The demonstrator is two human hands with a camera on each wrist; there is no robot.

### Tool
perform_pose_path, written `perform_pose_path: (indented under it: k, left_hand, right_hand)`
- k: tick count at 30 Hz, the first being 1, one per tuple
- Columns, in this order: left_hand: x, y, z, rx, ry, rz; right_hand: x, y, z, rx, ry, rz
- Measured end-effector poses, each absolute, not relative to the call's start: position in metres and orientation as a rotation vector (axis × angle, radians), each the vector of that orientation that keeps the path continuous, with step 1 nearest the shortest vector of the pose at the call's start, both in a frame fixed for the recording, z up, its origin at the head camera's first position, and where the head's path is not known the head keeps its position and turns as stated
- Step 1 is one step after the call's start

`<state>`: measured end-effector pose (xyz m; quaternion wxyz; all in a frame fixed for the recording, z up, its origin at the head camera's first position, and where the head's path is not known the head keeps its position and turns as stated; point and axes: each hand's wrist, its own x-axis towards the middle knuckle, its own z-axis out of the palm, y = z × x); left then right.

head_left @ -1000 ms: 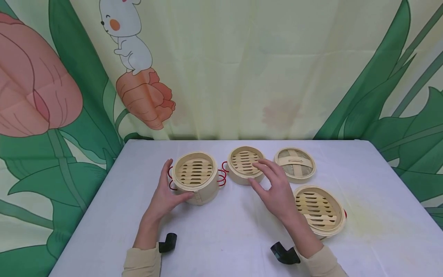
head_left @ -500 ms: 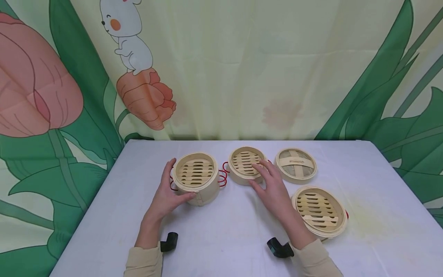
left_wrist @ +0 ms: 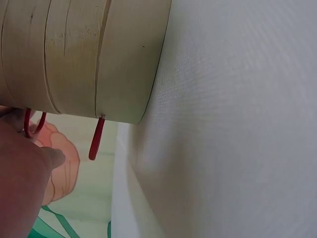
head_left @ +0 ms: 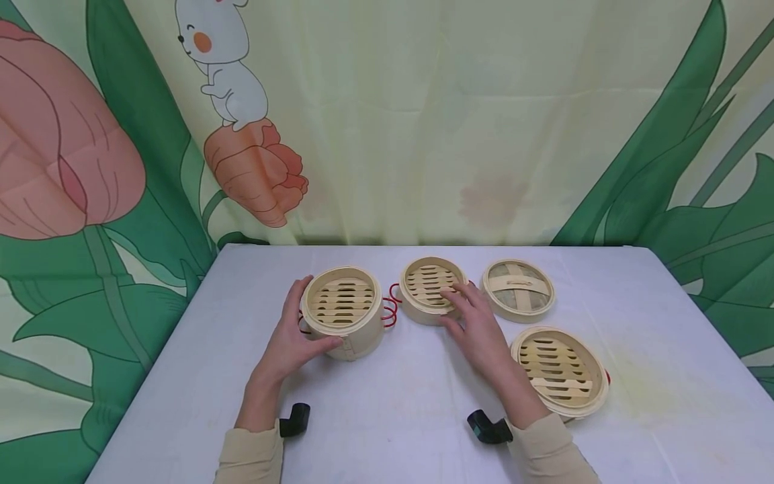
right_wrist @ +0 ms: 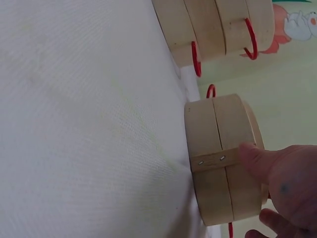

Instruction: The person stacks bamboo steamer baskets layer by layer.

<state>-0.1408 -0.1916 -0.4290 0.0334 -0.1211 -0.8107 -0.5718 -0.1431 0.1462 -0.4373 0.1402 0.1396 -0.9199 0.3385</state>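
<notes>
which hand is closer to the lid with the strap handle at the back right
Right. The right hand grips the middle basket beside the lid; the left hand holds the far-left basket.

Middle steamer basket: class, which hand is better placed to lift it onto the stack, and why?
Probably the right hand: its thumb and fingers already touch the middle steamer basket. The left hand grips the stacked steamer.

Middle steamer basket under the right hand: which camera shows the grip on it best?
The right wrist view: the thumb presses the middle basket on its side wall. The head view shows its slatted inside with the right hand over the rim. The left wrist view misses it.
</notes>
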Motion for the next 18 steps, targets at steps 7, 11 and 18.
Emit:
perform_pose_path:
  k: [7,11,18]
  left_hand:
    - [-0.1402,-0.1929,-0.4301,-0.325,-2.521,-1.766]
    - [-0.1397,-0.193,-0.4294,-0.302,-2.538,-1.765]
    - [-0.1389,-0.1918,-0.428,-0.295,-2.548,-1.748]
  right_hand:
    - [-0.1453,0.1455,-0.4386,0.411,-2.646,0.982]
    - [-0.1463,0.1461,-0.4399,0.408,-2.643,0.979]
    - [-0.1474,0.1463,-0.4428,0.422,-2.594,1.002]
